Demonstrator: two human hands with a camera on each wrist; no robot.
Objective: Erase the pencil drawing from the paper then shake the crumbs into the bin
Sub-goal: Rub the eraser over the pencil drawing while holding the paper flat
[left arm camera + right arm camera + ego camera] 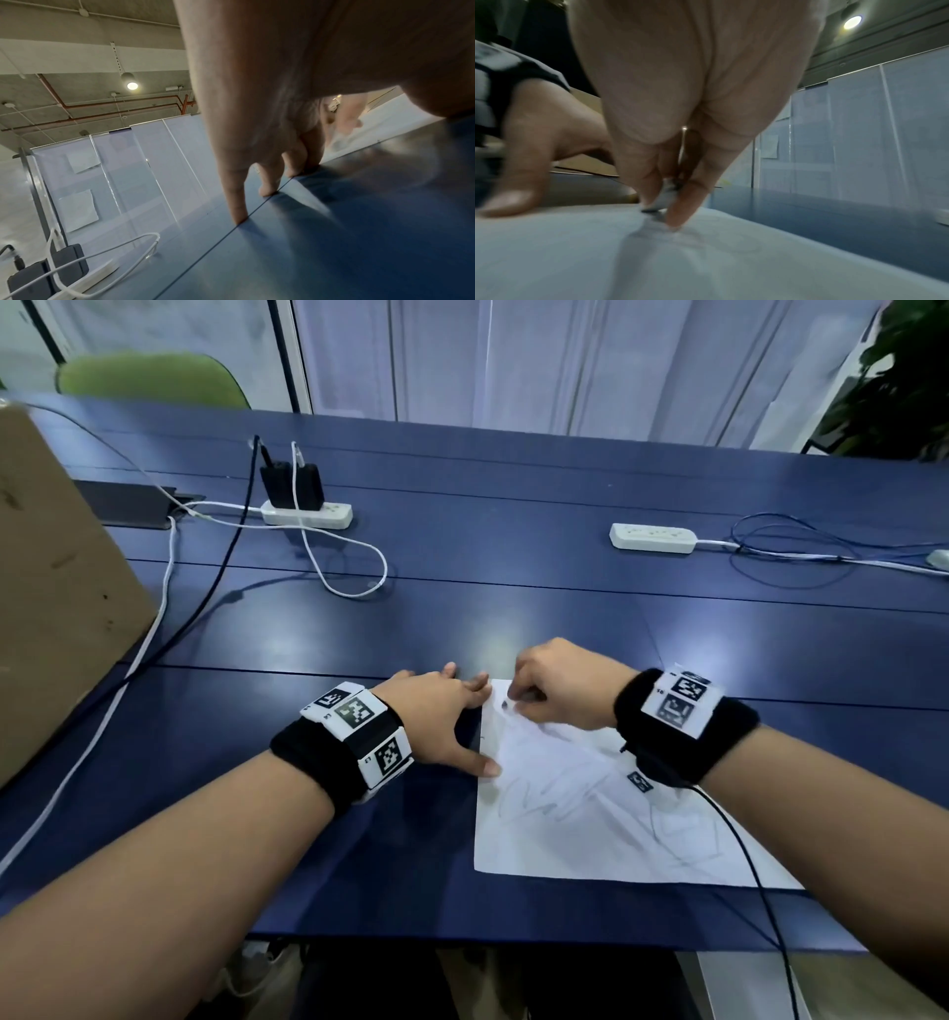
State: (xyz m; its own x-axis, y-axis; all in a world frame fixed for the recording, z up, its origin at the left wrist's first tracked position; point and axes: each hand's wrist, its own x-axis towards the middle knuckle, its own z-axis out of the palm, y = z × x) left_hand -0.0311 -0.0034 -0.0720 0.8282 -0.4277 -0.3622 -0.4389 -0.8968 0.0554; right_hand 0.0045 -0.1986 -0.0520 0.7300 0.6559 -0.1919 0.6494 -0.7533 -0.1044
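A white paper (pixel 590 819) with faint pencil scribbles lies on the blue table (pixel 462 588), near its front edge. My right hand (pixel 554 690) pinches a small white eraser (pixel 663 198) with a dark tip and presses it on the paper's far left corner (pixel 654 253). My left hand (pixel 441 711) lies spread flat beside the sheet, its thumb on the paper's left edge and its fingers (pixel 239 205) straight on the table (pixel 334 243). No bin shows in any view.
A cardboard box (pixel 56 588) stands at the left edge. Two white power strips (pixel 308 513) (pixel 652 537) with black adapters and trailing cables (pixel 339 567) lie across the far half. A green chair (pixel 154 379) and a plant (pixel 893 377) stand behind the table.
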